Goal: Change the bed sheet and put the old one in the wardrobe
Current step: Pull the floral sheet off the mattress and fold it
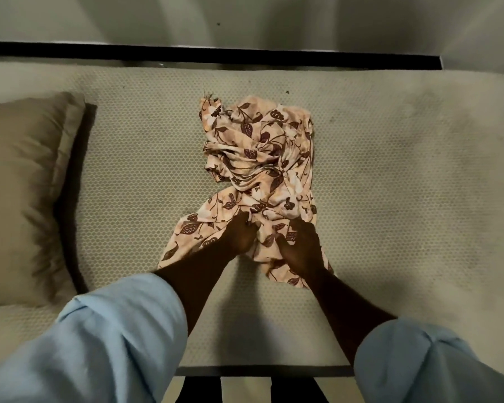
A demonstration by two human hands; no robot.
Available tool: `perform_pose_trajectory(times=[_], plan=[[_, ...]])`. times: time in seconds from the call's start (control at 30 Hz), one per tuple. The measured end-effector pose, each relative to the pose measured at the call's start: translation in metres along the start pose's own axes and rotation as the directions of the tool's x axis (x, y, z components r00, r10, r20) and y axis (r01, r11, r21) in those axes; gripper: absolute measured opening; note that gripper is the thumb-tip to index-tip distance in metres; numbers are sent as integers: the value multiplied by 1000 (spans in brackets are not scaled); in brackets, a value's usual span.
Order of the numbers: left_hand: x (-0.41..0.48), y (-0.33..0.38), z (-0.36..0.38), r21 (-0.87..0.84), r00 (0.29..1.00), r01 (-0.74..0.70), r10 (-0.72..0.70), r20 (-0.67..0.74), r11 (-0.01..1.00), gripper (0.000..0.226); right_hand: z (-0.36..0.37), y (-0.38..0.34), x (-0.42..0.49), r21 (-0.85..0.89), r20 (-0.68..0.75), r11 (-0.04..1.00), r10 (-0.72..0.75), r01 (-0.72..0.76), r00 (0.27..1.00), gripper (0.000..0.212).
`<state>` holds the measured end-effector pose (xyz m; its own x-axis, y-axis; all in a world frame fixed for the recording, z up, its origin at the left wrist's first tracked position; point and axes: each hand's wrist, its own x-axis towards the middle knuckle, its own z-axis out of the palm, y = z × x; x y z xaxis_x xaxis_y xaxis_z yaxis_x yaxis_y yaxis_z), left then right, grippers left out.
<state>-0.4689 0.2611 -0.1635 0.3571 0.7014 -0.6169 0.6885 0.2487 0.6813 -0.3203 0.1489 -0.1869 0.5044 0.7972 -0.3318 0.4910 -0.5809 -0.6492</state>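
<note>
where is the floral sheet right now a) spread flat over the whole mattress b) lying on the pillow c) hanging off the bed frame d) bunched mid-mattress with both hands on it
d: the floral sheet lies crumpled on the bare mattress, left hand and right hand gripping its near end.

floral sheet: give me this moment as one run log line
floral sheet: bunched on bare mattress | left hand: grips near edge | right hand: grips near edge | pillow: at left end
</note>
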Motion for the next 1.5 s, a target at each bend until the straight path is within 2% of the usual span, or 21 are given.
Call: perform_pose_trajectory(times=[0.03,0.1,0.17,0.23,0.3,0.37,0.43,0.5,0.57,0.63,0.67,0.73,0.8,0.87,1.0,1.1,1.2,1.3,1.37,1.47,1.5], plan=[[-4,10,-4,-95,1000,31,-31,6,995,17,-1,-8,-7,87,93,992,-97,89,991,65],[-16,32,-17,-146,998,50,-44,39,988,6,-6,-29,-23,149,259,966,-245,212,934,75],[-23,45,-30,-98,998,46,-41,51,994,20,-9,-47,-32,173,285,960,-262,220,922,67],[-34,59,-41,-125,996,72,-64,64,990,31,-8,-68,-35,249,208,957,-203,149,957,48],[-45,74,-50,-245,992,113,-94,89,963,31,-17,-91,-32,385,150,922,-30,-30,988,45],[-60,87,-62,-273,988,146,-127,85,951,30,-41,-111,-28,475,200,854,129,-211,971,43],[-77,102,-78,-284,984,160,-130,120,945,26,-72,-127,-27,446,304,834,199,-324,932,35],[-90,108,-88,-300,979,181,-144,141,937,25,-99,-139,-22,482,286,786,275,-386,918,34],[-96,106,-91,-216,984,133,-103,144,967,21,-119,-159,-21,618,242,666,344,-417,907,33],[-106,104,-88,-74,990,47,-36,136,996,11,-131,-181,-25,664,242,619,352,-418,904,23],[-111,102,-84,-53,992,8,-1,129,999,15,-135,-192,-28,671,265,610,334,-422,904,25],[-120,100,-73,-151,983,-83,106,153,985,43,-139,-208,-33,713,345,524,317,-466,884,32],[-127,102,-60,-251,971,-168,204,124,953,55,-137,-222,-33,754,433,397,298,-523,851,24],[-131,110,-53,-284,978,-180,201,46,942,54,-136,-231,-34,759,495,328,271,-563,825,21],[-132,125,-63,-191,985,-45,11,-172,981,40,-143,-236,-31,794,514,232,238,-562,824,24],[-134,130,-84,-202,982,-27,-12,-190,979,41,-155,-237,-25,810,451,266,288,-523,845,29],[-130,129,-102,-216,981,-39,-4,-196,976,29,-166,-233,-15,803,331,370,375,-467,866,27],[-129,132,-118,-238,975,-29,-24,-219,971,25,-174,-232,-7,751,224,467,484,-466,846,22],[-126,138,-128,-327,967,-5,-79,-244,945,23,-178,-230,-3,719,138,525,536,-456,833,24],[-125,159,-145,-552,971,43,-164,-173,833,16,-179,-221,8,646,36,609,578,-461,815,35],[-124,166,-150,-573,971,47,-171,-165,818,19,-181,-220,9,620,-8,643,579,-450,816,38]])
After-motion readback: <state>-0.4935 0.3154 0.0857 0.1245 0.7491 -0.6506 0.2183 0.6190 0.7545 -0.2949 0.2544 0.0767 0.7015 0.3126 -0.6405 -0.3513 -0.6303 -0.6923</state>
